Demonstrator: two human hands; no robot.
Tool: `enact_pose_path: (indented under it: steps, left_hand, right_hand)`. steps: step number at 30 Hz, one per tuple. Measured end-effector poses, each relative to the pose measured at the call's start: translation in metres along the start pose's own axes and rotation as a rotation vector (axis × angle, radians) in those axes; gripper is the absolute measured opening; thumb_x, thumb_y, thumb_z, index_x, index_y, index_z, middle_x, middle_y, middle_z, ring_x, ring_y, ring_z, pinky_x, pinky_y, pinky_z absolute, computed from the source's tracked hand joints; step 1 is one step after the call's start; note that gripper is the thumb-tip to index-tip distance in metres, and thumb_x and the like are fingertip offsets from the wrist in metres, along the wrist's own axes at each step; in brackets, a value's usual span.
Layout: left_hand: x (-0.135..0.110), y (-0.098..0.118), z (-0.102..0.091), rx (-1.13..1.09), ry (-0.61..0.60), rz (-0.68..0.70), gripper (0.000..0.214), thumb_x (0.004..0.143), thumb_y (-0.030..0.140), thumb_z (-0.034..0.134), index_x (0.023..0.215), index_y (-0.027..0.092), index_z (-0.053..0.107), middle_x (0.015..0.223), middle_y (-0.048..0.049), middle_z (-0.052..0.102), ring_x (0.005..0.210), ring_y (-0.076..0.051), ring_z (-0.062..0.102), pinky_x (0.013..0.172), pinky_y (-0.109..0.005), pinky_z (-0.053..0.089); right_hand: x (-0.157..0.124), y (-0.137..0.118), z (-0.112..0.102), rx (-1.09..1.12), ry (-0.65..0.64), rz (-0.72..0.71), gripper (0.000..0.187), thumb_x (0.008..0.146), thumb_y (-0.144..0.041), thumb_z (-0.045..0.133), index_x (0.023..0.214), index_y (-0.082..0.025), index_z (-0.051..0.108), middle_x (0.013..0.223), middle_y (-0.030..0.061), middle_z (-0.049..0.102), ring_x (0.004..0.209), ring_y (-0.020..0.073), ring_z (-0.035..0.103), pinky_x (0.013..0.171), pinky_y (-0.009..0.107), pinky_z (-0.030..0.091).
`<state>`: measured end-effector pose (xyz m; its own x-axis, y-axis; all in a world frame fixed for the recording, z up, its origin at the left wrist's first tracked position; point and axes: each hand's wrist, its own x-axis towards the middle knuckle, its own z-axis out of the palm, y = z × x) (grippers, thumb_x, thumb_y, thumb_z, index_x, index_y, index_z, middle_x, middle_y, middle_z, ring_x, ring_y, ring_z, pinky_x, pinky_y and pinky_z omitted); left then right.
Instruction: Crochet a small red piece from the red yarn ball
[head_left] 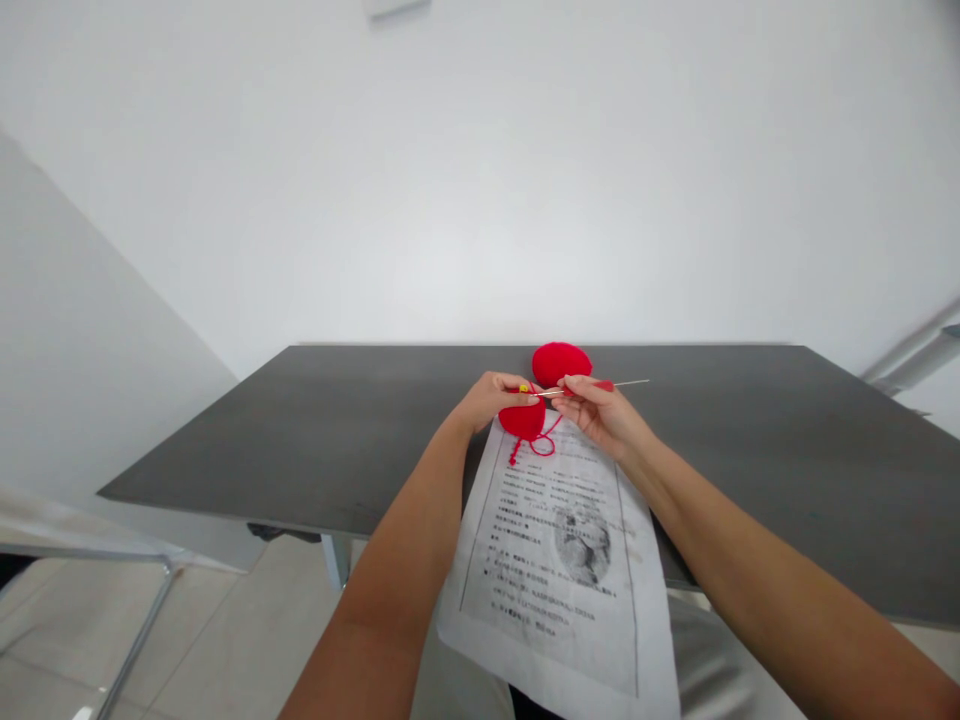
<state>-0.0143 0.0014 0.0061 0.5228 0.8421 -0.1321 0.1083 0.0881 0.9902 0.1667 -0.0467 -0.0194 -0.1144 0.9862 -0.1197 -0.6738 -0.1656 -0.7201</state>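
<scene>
My left hand point(491, 397) is closed on a red crochet piece point(523, 418), which hangs below its fingers with a small yellow marker point(523, 388) at its top edge. In my right hand point(596, 408), the fingers are wrapped round a crochet hook with a red handle point(604, 386). The hook's thin metal tip reaches left to the top of the piece. A loose loop of red yarn point(543, 446) dangles beside the piece. Just behind my hands, a ball of red yarn point(561, 362) rests on the table.
A printed sheet point(551, 600) with text and a picture hangs over the near edge of the dark table point(360, 430) onto my lap. A white wall point(480, 180) stands behind the table. At the lower left is a metal chair frame point(142, 625).
</scene>
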Motion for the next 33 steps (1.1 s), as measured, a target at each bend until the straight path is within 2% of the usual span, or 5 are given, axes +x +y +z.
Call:
enact_pose_path:
  steps: [8, 15, 20, 28, 33]
  left_hand:
    - [0.0006, -0.0001, 0.0039, -0.056, 0.01, 0.042, 0.03, 0.055, 0.031, 0.082, 0.076, 0.012, 0.074, 0.08, -0.0059, 0.072, 0.066, -0.012, 0.059, 0.07, -0.027, 0.044]
    - [0.0001, -0.0001, 0.0058, -0.151, 0.002, 0.048, 0.045, 0.053, 0.028, 0.084, 0.093, 0.013, 0.073, 0.083, -0.0068, 0.073, 0.071, -0.015, 0.064, 0.076, -0.03, 0.046]
    - [0.0005, 0.001, 0.0082, -0.162, -0.021, 0.028, 0.048, 0.052, 0.027, 0.084, 0.096, 0.011, 0.072, 0.085, -0.0078, 0.073, 0.074, -0.016, 0.065, 0.081, -0.033, 0.047]
    - [0.0017, -0.0003, 0.0093, -0.114, 0.023, 0.033, 0.064, 0.051, 0.022, 0.084, 0.112, 0.012, 0.066, 0.093, -0.0088, 0.072, 0.084, -0.018, 0.066, 0.086, -0.035, 0.046]
    - [0.0019, 0.0003, 0.0108, -0.09, 0.073, 0.089, 0.052, 0.056, 0.023, 0.081, 0.106, 0.013, 0.068, 0.093, -0.0082, 0.072, 0.083, -0.018, 0.065, 0.085, -0.034, 0.047]
  right_hand:
    - [0.0, 0.0018, 0.0034, 0.072, -0.022, -0.069, 0.012, 0.066, -0.024, 0.08, 0.07, -0.02, 0.07, 0.072, 0.0006, 0.074, 0.064, 0.0098, 0.069, 0.066, 0.015, 0.059]
    - [-0.0063, -0.0004, 0.0055, -0.399, -0.054, -0.418, 0.016, 0.076, -0.037, 0.071, 0.078, -0.021, 0.069, 0.084, 0.0031, 0.073, 0.074, 0.0135, 0.068, 0.063, 0.022, 0.056]
    - [-0.0073, 0.0001, 0.0047, -0.695, -0.082, -0.578, 0.017, 0.077, -0.039, 0.07, 0.085, -0.024, 0.071, 0.096, 0.0038, 0.073, 0.093, 0.0194, 0.067, 0.084, 0.034, 0.053]
    - [-0.0059, 0.0023, 0.0005, -0.739, -0.059, -0.548, 0.018, 0.08, -0.039, 0.066, 0.087, -0.023, 0.072, 0.093, 0.0037, 0.072, 0.09, 0.0197, 0.066, 0.087, 0.036, 0.051]
    - [-0.0051, 0.0004, 0.0002, -0.728, -0.024, -0.573, 0.015, 0.077, -0.038, 0.069, 0.081, -0.024, 0.073, 0.087, 0.0029, 0.072, 0.087, 0.02, 0.066, 0.087, 0.037, 0.051]
